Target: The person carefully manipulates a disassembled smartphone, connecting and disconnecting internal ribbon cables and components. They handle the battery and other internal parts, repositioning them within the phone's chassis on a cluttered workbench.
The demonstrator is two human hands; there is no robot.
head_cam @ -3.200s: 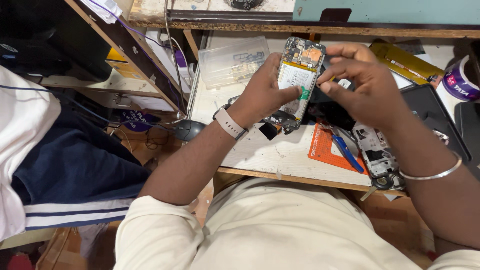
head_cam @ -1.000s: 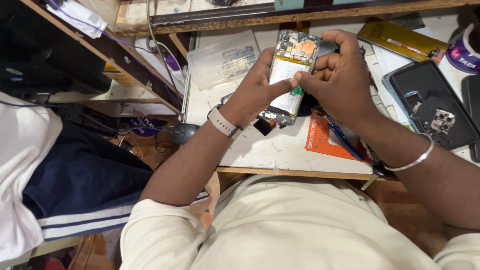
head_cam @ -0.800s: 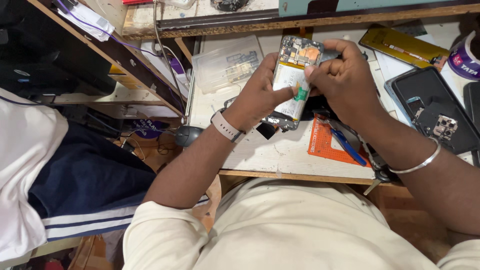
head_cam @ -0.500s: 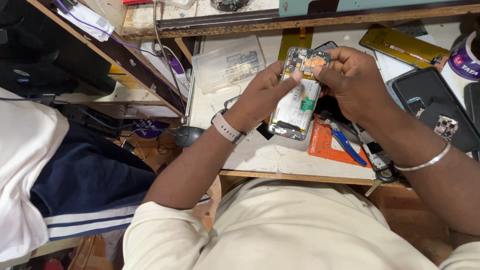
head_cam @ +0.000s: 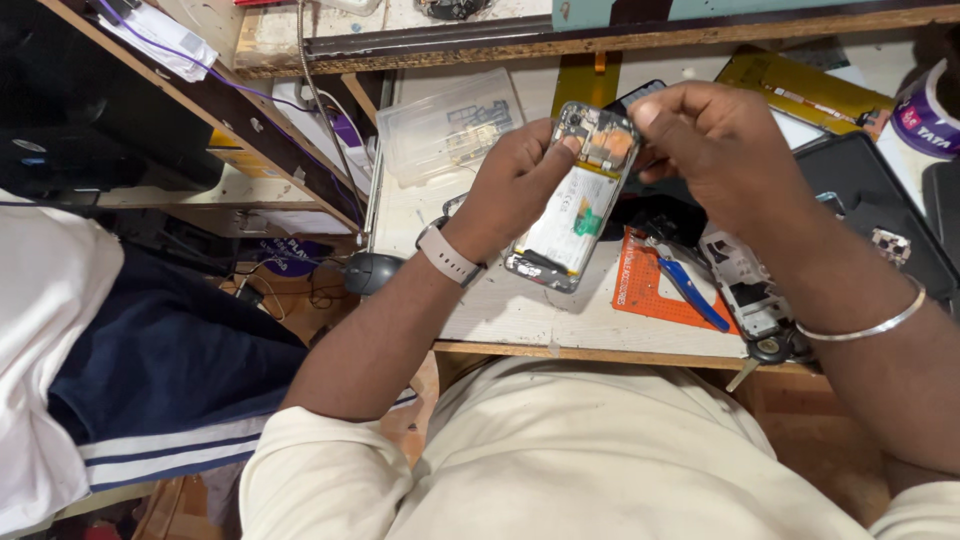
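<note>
The left hand grips an opened smartphone with its back cover removed, fingers closed around its left side and thumb near the top. The phone is held tilted above the middle of the workbench, not far from its near edge, with the battery and the circuit board facing up. The right hand is at the top right corner of the phone, with fingertips pinched together at the board; I cannot tell if they hold some small part. A smartwatch is on the left wrist and a metal bangle on the right wrist. Under the phone, toward the near right edge, lies an orange mat with blue tweezers on it, just beside another phone frame. A clear plastic case lies at the far left of the bench. A black tray is at the right edge.
</note>
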